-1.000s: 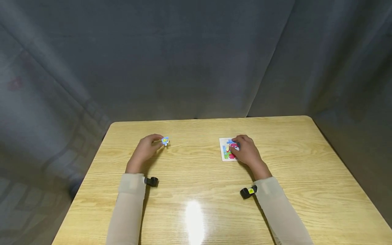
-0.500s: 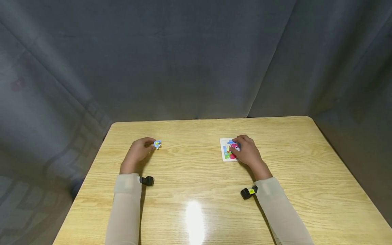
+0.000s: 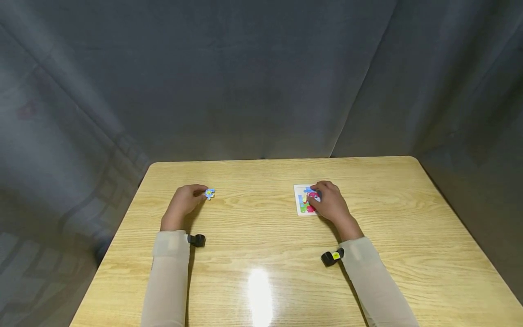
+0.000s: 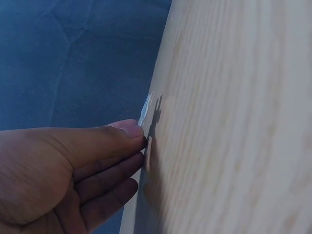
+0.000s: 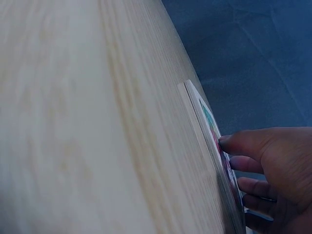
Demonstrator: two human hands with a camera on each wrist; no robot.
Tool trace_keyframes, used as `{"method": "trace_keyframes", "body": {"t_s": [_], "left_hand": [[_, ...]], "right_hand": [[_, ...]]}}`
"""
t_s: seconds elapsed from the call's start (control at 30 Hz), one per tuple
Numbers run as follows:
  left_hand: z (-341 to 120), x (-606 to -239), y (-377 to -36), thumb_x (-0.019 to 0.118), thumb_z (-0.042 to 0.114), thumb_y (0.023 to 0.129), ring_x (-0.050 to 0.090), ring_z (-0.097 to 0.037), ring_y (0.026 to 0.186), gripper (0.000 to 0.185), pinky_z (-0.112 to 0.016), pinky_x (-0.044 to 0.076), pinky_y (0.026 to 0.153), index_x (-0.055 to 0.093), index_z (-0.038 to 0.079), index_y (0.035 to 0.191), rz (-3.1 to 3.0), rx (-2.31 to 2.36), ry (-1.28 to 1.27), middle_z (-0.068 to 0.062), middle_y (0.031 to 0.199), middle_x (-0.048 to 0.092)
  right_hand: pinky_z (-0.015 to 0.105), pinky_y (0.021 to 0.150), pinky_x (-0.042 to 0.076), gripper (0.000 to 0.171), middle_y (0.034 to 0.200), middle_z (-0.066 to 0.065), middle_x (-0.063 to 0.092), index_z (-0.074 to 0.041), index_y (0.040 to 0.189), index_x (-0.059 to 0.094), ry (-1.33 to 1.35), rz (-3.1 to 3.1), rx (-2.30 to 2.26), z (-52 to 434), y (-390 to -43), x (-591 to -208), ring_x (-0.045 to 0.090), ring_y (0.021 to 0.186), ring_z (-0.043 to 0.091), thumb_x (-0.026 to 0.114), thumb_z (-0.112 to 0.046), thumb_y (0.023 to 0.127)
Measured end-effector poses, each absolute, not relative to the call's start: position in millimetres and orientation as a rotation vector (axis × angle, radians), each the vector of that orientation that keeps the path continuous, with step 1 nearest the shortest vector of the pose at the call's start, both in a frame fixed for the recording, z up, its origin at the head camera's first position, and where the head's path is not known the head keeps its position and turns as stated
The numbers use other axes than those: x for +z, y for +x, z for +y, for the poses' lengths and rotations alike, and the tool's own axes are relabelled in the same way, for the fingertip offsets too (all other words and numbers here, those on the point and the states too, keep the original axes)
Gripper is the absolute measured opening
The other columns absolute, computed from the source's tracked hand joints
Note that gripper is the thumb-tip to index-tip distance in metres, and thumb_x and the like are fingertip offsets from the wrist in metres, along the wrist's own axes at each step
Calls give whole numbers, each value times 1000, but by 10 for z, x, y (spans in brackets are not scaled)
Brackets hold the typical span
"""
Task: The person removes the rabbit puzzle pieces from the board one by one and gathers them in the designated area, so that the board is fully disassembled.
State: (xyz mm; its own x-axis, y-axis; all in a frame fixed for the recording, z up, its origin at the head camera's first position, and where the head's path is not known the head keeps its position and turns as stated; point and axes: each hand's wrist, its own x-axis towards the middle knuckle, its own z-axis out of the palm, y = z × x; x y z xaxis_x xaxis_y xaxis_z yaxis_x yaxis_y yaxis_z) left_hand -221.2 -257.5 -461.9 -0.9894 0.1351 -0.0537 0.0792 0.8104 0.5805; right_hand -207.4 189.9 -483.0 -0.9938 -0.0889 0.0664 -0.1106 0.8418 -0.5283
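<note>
My left hand pinches a small blue jigsaw piece with a yellow mark between thumb and fingers. In the left wrist view the piece appears edge-on, close to the tabletop, with its shadow beside it. Whether it touches the wood I cannot tell. On the right lies a white-framed jigsaw board with a pink figure and blue and green parts. My right hand rests its fingertips on the board's face and covers its right side. In the right wrist view the thumb and fingers touch the board from above.
The light wood table has rounded far corners, and a bright glare spot lies near its front. A dark grey curtain hangs behind the table and along both sides. Small black cameras are strapped at both wrists.
My left hand has moved left and slightly towards me with the jigsaw piece, mostly in the first half second. The right hand stays in place on the board.
</note>
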Motion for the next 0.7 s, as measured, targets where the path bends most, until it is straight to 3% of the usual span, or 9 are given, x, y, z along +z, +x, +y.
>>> {"method": "trace_keyframes", "body": {"t_s": [0.7], "left_hand": [[-2566, -4628, -2247, 64, 13, 95, 52, -38, 123, 35, -53, 40, 103, 63, 5, 129, 2896, 932, 164, -16, 128, 61]], "right_hand": [[56, 109, 29, 47, 142, 22, 42, -2, 128, 60, 161, -2983, 869, 1930, -2077, -4820, 32, 134, 42, 68, -29, 91]]}}
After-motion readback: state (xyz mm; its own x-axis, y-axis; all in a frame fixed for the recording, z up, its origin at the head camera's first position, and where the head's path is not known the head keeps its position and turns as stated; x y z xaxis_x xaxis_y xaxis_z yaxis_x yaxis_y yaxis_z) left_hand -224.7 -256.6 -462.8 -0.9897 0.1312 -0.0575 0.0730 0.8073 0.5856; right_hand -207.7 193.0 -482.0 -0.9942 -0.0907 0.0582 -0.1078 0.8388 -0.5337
